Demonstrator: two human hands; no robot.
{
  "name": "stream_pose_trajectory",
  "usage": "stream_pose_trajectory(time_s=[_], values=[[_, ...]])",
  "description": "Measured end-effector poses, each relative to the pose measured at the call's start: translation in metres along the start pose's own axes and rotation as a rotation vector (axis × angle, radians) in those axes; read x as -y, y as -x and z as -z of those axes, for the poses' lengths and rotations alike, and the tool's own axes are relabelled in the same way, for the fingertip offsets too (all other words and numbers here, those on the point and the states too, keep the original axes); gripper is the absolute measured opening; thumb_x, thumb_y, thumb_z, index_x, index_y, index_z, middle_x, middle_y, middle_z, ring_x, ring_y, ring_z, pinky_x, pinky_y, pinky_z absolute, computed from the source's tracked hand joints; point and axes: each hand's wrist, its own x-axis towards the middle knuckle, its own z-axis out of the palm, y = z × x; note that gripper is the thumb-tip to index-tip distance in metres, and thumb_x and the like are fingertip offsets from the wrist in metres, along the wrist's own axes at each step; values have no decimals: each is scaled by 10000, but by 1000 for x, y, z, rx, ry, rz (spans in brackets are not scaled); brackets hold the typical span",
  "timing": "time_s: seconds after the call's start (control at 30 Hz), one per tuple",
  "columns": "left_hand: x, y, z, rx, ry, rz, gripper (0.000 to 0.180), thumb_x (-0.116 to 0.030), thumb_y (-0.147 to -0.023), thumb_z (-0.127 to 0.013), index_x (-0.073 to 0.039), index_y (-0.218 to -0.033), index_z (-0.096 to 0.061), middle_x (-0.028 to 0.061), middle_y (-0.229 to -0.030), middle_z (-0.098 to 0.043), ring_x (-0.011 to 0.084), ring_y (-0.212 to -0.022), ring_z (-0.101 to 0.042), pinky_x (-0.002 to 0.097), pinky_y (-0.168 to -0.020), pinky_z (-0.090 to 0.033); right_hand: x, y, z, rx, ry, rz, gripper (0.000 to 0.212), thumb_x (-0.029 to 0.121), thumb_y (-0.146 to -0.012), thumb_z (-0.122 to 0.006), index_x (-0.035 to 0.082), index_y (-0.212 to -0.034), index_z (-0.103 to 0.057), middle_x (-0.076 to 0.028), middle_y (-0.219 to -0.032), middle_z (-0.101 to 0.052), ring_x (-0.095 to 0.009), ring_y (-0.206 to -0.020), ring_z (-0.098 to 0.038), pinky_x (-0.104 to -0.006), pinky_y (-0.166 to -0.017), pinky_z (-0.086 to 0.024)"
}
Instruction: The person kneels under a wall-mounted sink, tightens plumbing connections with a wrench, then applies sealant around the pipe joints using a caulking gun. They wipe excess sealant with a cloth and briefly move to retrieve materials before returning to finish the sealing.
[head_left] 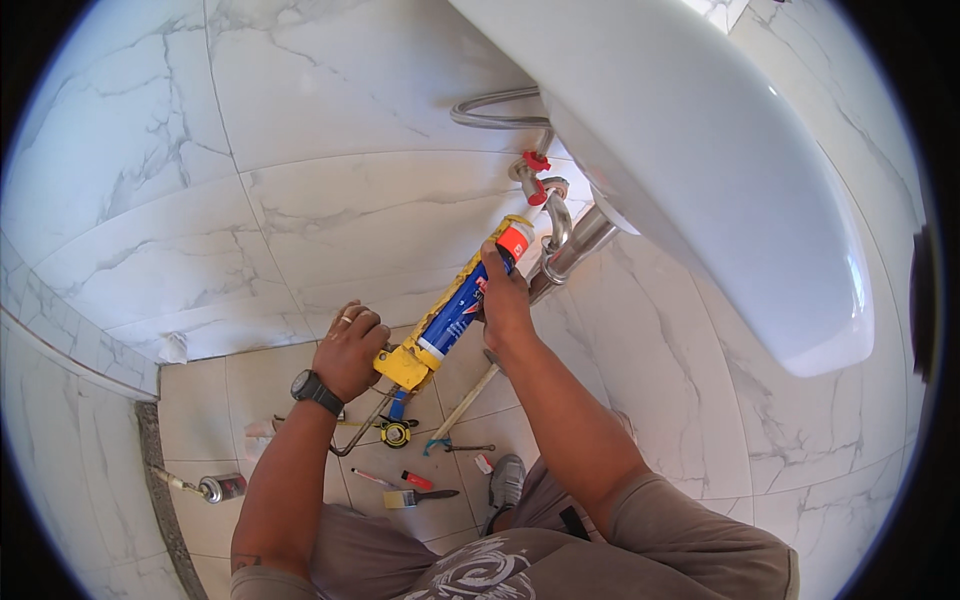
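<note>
A yellow caulking gun (405, 368) slants up and to the right, loaded with a blue cartridge (458, 318) that has an orange-red band near its front. Its tip points at the wall fitting (556, 187) of the chrome drain pipe (582, 245) under a white washbasin (710, 170). My left hand (352, 350) is closed at the gun's rear, around what appears to be its handle, mostly hidden by the fingers. Farther forward, my right hand (505, 300) wraps the front of the cartridge from the right. The gun's bent plunger rod (362, 430) sticks out behind.
Beside the drain are a red-handled valve (536, 162) and a braided hose (490, 108). On the floor lie a paintbrush (420, 497), a red-handled tool (416, 480), a hammer-like tool (463, 405), a tape measure (395, 433), a wrench (470, 448) and a spray can (222, 487).
</note>
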Motion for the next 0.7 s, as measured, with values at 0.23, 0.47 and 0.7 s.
stream_pose_trajectory(time_s=[0.23, 0.47, 0.7], values=[[-3, -1, 11, 34, -7, -21, 384, -86, -661, -822, -82, -1012, -667, 102, -1065, -640, 341, -1154, -596, 489, -1112, -440, 6, 6, -3, -30, -28, 9, 569, 481, -958, -718, -3, -1225, -585, -76, -1030, -638, -155, -872, -639, -371, -795, -563], [-8, -3, 23, 70, 54, -26, 394, -81, -618, -825, -96, -978, -664, 71, -1007, -652, 310, -1054, -616, 461, -1075, -458, 7, 5, -1, 14, -77, -13, 618, 455, -948, -729, -44, -1267, -551, -107, -1093, -631, -174, -963, -653, -398, -890, -563], [-16, -4, 32, 61, 121, -8, 391, -88, -606, -838, -95, -955, -662, 72, -966, -655, 313, -1002, -619, 434, -994, -489, 12, 10, -2, 16, -113, 31, 647, 381, -939, -737, -55, -1365, -520, -125, -1187, -619, -181, -1025, -648, -375, -915, -555]])
